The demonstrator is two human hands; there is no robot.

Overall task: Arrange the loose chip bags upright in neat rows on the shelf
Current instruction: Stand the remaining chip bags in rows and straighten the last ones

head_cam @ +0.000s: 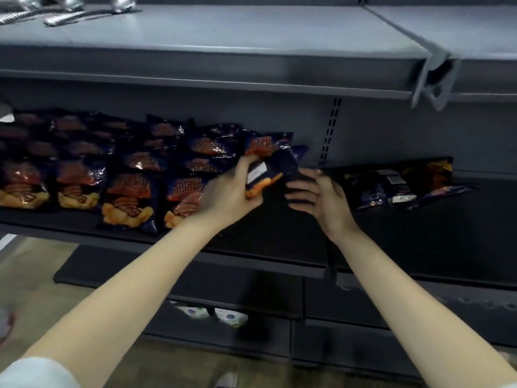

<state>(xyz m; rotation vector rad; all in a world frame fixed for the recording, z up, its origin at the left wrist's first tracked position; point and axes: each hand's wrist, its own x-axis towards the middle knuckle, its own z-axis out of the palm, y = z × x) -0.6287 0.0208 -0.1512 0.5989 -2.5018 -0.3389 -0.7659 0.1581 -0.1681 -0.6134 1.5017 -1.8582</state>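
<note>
Dark blue and orange chip bags (pixel 126 197) stand in rows on the left part of the middle shelf (pixel 251 242). Both hands hold one bag (pixel 268 175) with its back and white label facing me, just right of the rows. My left hand (pixel 232 191) grips its left edge. My right hand (pixel 316 197) is closed on its dark right side. Several loose bags (pixel 400 186) lie flat on the shelf to the right.
A grey upper shelf (pixel 223 51) overhangs the work area, with silver bags (pixel 61 12) at its far left. A slotted upright (pixel 331 130) divides the back panel. Lower shelves (pixel 223 289) hold white packs (pixel 212 315). The floor is beige.
</note>
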